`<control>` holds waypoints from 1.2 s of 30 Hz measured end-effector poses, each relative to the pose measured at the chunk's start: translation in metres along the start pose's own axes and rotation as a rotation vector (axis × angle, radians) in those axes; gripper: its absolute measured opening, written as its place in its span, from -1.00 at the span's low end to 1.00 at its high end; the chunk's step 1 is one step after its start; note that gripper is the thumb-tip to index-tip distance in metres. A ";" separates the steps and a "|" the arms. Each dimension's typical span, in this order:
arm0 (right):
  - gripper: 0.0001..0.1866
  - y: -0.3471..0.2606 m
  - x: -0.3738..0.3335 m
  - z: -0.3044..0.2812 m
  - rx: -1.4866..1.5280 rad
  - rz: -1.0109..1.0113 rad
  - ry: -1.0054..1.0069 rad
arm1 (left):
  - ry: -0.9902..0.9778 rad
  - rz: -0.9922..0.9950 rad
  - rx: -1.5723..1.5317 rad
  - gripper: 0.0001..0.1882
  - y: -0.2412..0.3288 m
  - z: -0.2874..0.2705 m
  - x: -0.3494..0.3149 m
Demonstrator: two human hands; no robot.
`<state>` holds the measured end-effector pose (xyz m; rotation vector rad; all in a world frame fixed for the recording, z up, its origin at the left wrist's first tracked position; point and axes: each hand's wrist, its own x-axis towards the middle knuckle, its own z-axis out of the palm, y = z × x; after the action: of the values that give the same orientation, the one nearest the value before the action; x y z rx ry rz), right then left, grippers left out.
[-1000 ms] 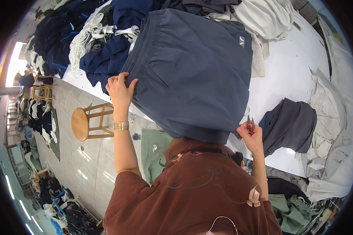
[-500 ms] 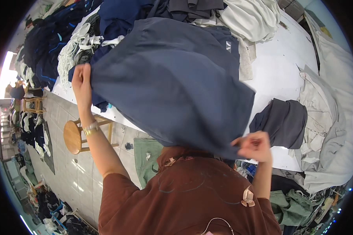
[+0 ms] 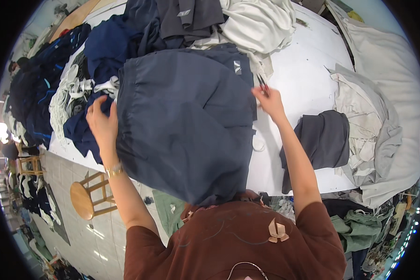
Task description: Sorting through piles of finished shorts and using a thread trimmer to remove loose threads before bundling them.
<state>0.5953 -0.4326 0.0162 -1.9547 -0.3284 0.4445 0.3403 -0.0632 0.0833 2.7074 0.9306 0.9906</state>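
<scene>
Blue-grey garment [image 3: 186, 121] lies on the counter [image 3: 308, 84], overhanging its near edge; unsupported weight could drag it off. Left hand [image 3: 101, 122]: spread wide beside the waistband [image 3: 129, 107]. Right hand [image 3: 269, 100]: holding red-handled snips [image 3: 264, 88] near the garment's side; careless contact could nick it.

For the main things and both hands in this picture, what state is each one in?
Dark garment: spread out, wrinkled
Left hand: open, at garment's left edge
Right hand: closed on scissors
Scissors: held, blades pointing forward
Stool: standing upright
White cords: tangled
Folded cloth: lying on table
</scene>
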 end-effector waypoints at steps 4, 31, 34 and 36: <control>-0.66 0.033 0.083 0.019 -0.343 -0.236 0.134 | 0.000 -0.049 -0.144 -0.61 0.029 0.071 0.067; -0.66 0.033 0.043 0.042 -0.459 -0.245 0.096 | -0.271 -0.019 -0.262 -0.75 -0.008 0.089 0.089; -0.79 -0.003 0.071 0.017 0.317 0.220 0.142 | -0.274 -0.115 -0.329 -0.76 -0.019 0.092 0.095; -0.87 0.000 0.103 -0.003 0.750 0.286 0.091 | -0.170 -0.050 -0.409 -0.74 -0.014 0.097 0.101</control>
<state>0.6885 -0.3917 0.0011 -1.2768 0.1712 0.5612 0.4537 0.0168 0.0584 2.3688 0.6753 0.8194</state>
